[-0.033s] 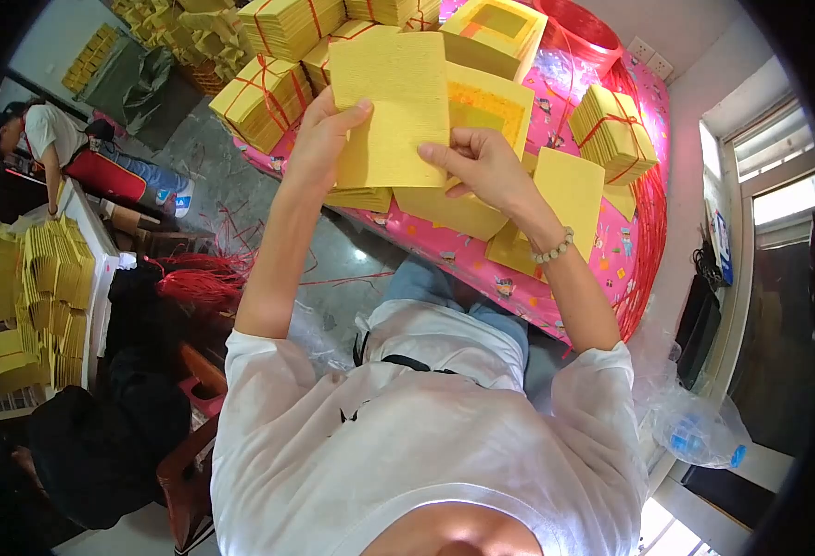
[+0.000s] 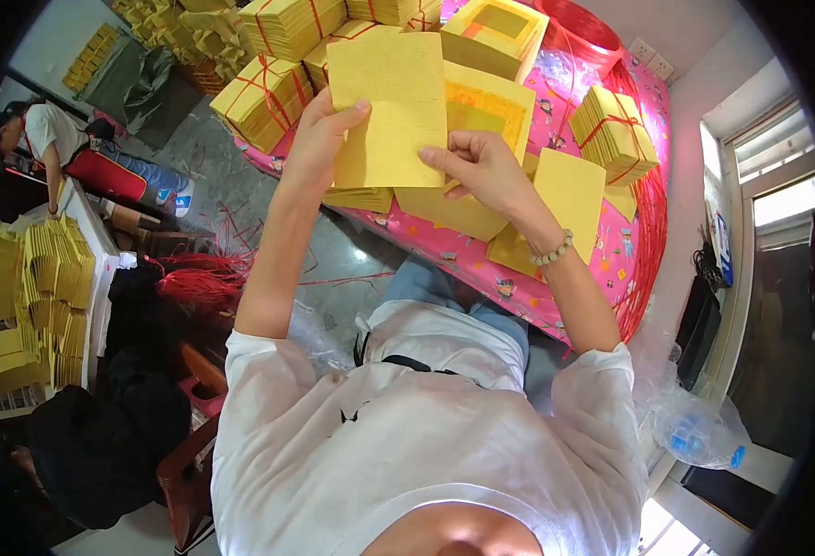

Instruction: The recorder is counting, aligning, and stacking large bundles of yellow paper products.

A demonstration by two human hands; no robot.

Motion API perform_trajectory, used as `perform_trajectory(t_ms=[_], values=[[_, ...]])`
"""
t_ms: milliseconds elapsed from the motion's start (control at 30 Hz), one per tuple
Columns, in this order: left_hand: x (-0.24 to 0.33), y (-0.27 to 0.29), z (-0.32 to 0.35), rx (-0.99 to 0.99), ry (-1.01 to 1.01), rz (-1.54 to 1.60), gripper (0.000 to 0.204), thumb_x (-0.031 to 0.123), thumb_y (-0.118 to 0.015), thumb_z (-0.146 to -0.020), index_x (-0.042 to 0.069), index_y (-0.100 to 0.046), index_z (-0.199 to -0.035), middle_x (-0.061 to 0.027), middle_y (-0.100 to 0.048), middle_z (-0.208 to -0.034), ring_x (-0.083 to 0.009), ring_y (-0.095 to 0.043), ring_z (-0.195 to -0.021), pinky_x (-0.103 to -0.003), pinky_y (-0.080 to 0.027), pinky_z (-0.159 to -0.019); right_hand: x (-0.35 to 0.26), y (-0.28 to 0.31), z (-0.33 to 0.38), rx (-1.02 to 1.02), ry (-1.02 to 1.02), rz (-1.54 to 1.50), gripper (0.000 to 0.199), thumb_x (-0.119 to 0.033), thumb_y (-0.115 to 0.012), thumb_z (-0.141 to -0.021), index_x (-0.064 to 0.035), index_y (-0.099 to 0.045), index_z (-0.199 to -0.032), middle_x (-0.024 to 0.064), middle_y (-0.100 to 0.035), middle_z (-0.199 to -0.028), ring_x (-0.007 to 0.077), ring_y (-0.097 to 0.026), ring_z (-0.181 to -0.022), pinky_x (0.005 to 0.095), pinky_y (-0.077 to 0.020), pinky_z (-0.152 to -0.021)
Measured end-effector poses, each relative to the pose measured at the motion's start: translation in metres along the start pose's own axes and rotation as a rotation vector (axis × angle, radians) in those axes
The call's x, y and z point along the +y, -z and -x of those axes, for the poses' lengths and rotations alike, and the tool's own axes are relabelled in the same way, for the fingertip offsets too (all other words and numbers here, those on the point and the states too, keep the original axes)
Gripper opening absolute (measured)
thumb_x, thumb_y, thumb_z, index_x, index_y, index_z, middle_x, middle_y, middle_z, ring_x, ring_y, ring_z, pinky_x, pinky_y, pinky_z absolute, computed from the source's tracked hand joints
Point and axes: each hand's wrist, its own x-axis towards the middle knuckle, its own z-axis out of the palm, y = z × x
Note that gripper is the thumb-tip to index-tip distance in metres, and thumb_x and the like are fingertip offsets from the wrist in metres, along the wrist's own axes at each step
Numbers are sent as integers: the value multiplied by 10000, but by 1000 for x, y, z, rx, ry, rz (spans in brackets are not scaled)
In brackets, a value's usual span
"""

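Pink patterned tabletop (image 2: pixel 611 269), far side stacked with red-tied yellow paper bundles (image 2: pixel 264 97).
Both hands hold one yellow sheet stack (image 2: pixel 389 107) raised above it: left hand (image 2: pixel 319 139) clamps the left edge, right hand (image 2: pixel 482 171) pinches the lower right corner, likely for squaring. Stack plain, flat, matte.

Both hands — left hand (image 2: pixel 313 139) and right hand (image 2: pixel 478 167) — hold a yellow paper stack (image 2: pixel 394 107) above the pink tabletop (image 2: pixel 611 246).

Matt yellow paper sheet (image 2: pixel 396 107), seemingly rough
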Motion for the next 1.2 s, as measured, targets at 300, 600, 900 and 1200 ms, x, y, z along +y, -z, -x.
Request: perform_trajectory(t_ms=[300,600,900,1200], values=[[3,8,6,123,-96,21,341,31,-526,-892,-9,-474,-1226,-105,-594,-1165,-170,-583,-1030,-306,-455,-887,11,-17,2,-3,40,-124,294,-281,-643,-872,12,-628,-853,-1,-621,-693,54,-569,-627,191,-463,-542],[4,33,13,-2,-5,-75,357,33,-525,-887,-9,-475,-1238,-103,-594,-1169,-165,-578,-1041,-302,-446,-898,-16,-5,-25,26,52,243,383,-394,-616,-868,-12,-640,-874,-11,-612,-676,46,-532,-550,202,-419,-515],[2,56,5,-22,170,-79,353,73,-558,-876,4,-495,-1216,-94,-605,-1138,-165,-594,-1010,-307,-472,-868,-14,-16,-49,20,64,145,334,-338,-577,-897,-13,-646,-929,4,-603,-703,66,-564,-601,236,-441,-550],[-36,116,-33,118,381,-102,317,93,-561,-878,-36,-495,-1160,-129,-601,-1100,-210,-611,-980,-342,-495,-836,19,20,-18,337,300,432,222,-213,-595,-887,-15,-631,-981,90,-654,-902,167,-638,-839,271,-500,-710]])
